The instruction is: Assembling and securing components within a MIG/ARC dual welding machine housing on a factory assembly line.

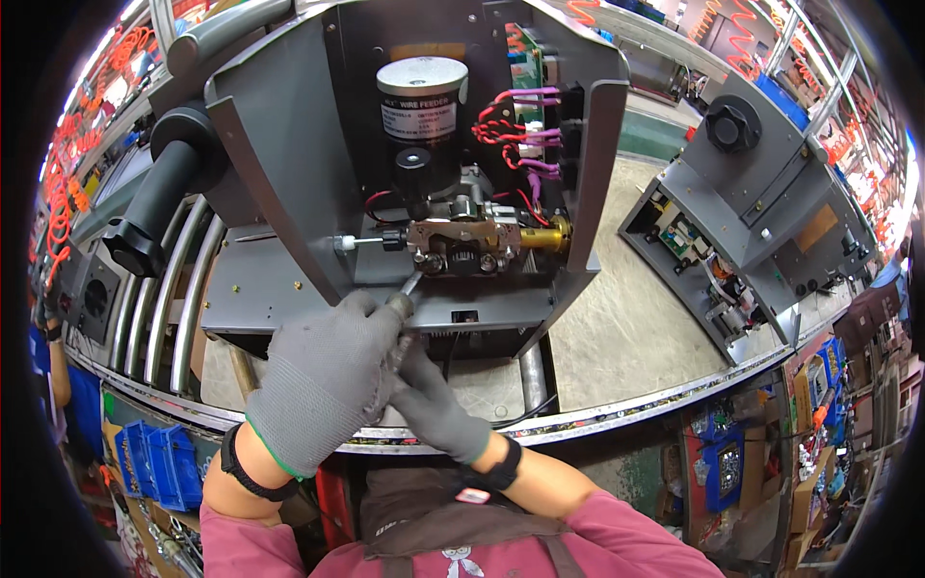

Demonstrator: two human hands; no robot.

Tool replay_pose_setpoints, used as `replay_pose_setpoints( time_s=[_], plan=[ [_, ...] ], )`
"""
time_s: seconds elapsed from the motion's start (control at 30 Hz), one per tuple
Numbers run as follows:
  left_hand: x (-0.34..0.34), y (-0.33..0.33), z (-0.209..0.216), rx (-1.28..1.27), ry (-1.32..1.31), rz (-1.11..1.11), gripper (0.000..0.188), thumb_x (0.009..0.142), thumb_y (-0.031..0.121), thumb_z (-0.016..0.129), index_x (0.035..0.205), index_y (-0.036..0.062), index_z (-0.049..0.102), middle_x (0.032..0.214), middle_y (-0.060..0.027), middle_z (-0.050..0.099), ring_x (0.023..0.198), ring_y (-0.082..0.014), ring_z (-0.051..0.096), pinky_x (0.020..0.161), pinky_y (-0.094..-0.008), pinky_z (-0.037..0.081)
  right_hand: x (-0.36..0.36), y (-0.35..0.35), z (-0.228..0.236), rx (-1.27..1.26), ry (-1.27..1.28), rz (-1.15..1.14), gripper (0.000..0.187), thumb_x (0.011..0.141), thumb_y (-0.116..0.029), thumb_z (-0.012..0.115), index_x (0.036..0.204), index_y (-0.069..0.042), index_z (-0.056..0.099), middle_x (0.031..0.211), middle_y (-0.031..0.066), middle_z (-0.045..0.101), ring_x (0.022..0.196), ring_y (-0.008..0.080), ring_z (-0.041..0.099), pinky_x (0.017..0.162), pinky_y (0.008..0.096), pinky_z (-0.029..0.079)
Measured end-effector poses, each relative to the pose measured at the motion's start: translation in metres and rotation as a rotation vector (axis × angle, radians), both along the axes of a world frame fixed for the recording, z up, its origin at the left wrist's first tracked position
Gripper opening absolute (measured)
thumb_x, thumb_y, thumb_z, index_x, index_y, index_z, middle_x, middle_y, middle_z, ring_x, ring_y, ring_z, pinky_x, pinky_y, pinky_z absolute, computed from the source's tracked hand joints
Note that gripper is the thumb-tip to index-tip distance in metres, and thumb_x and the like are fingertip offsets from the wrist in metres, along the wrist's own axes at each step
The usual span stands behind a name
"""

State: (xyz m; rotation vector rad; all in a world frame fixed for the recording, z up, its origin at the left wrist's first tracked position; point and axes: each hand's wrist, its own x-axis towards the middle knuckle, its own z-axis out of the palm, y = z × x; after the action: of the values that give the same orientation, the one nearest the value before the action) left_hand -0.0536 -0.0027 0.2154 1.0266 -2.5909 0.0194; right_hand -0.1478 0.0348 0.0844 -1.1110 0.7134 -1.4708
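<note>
My left hand (pixel 328 376), in a grey glove, is closed around a tool with a slim metal shaft (pixel 411 285); its handle is mostly hidden. The shaft tip points up at the lower left of a brass and steel wire feed unit (pixel 467 237). Close beside it, my right hand (pixel 436 405), also gloved, has its fingers curled in against the left hand; what they grip is hidden. Behind the feed unit stands a black cylindrical motor (pixel 420 101) with a silver top. All this sits inside a dark grey metal housing (pixel 279 183) with an open front.
Red and purple wires (pixel 525 130) run along the housing's right wall. A second grey housing (pixel 761 231) stands on the bench (pixel 617 328) at the right. Metal rollers (pixel 164 299) and a black spool holder (pixel 154 212) are at the left. Blue parts bins (pixel 159 462) hang below the bench edge.
</note>
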Motion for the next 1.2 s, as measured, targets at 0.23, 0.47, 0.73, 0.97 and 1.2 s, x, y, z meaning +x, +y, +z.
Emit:
replay_pose_setpoints(
  time_s=[0.23,0.47,0.73,0.97,1.2],
  plan=[
    [0.019,-0.006,-0.004,-0.019,0.001,-0.004,0.026,0.075,0.007,0.06,0.101,0.0079,0.063,0.072,-0.0104,0.057,0.062,-0.0299,0.059,0.054,-0.0395,0.046,-0.097,0.021,0.004,0.284,-0.076,0.42,0.019,0.095,-0.022,0.049,0.105,-0.007,0.045,0.059,-0.0037,0.044,0.044,0.0039,0.041,0.04,0.0186,0.031],
    [0.009,-0.004,0.002,0.011,0.014,-0.01,0.024,0.075,0.005,0.061,0.098,0.0072,0.064,0.073,-0.0105,0.057,0.062,-0.0298,0.059,0.054,-0.0384,0.046,-0.02,0.003,0.01,0.176,-0.035,0.238,0.017,0.096,-0.015,0.044,0.109,-0.004,0.042,0.075,0.0039,0.053,0.065,0.0091,0.052,0.062,0.0247,0.044],
    [-0.009,-0.005,0.011,0.047,0.054,-0.055,0.029,0.069,0.003,0.061,0.098,0.0055,0.064,0.08,-0.0152,0.059,0.069,-0.0343,0.059,0.059,-0.0415,0.046,-0.026,0.003,-0.033,-0.119,0.152,-0.063,0.028,0.095,-0.026,0.045,0.115,-0.005,0.042,0.072,0.0033,0.053,0.064,0.0111,0.054,0.058,0.0245,0.044],
    [-0.004,0.001,0.029,-0.01,-0.234,-0.142,0.029,0.081,0.015,0.059,0.108,0.0059,0.063,0.077,-0.0164,0.062,0.061,-0.0326,0.06,0.053,-0.0403,0.047,0.0,-0.011,-0.069,-0.214,0.019,-0.142,0.032,0.09,-0.023,0.049,0.114,-0.005,0.04,0.077,0.005,0.059,0.06,0.0153,0.058,0.051,0.0283,0.049],
    [0.013,-0.017,0.012,0.18,-0.327,0.006,0.042,0.087,0.025,0.057,0.126,0.0107,0.052,0.097,-0.0163,0.063,0.08,-0.0298,0.062,0.069,-0.0358,0.05,-0.049,0.006,-0.034,-0.013,0.077,0.089,0.027,0.083,-0.014,0.047,0.108,-0.003,0.044,0.072,0.0058,0.061,0.06,0.0154,0.06,0.053,0.0291,0.05]
  ],
)
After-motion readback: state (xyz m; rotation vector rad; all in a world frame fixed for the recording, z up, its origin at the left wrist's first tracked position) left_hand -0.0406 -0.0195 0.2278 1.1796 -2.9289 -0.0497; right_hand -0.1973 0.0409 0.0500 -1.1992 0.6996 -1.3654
